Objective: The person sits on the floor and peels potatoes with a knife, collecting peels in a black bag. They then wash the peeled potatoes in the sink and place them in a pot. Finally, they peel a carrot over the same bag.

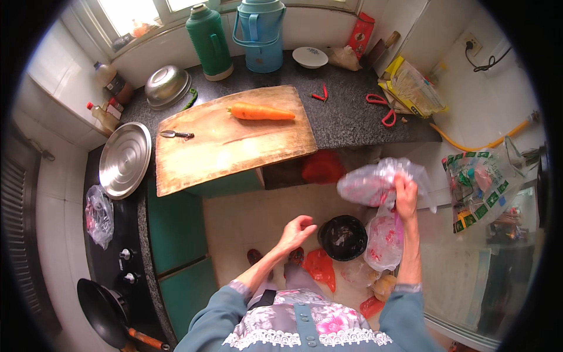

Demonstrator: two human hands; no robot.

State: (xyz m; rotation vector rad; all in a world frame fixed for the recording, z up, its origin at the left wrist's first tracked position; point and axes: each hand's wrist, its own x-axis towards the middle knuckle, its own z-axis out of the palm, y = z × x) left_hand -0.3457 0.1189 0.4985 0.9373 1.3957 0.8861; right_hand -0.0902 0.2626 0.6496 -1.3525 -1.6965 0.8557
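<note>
My right hand (405, 196) grips a crumpled, translucent plastic bag (369, 182) with pink and red print, held up to the right of the counter's front. Just below it a similar plastic bag (383, 242) hangs or rests beside a black bucket (344, 237); which of the two I cannot tell. My left hand (298, 231) is empty, its fingers loosely curled, left of the bucket. On the counter a wooden cutting board (211, 163) bears an orange carrot (261, 111) and a small peeler or knife (177, 134) with a dark handle.
Red-handled scissors (388, 118), red chillies (324, 93) and a white plate (310, 57) lie on the dark counter, with thermos flasks (210, 48) behind. A metal lid (125, 160) and a wok (102, 312) are at left. Red bags (320, 268) lie on the floor near my feet.
</note>
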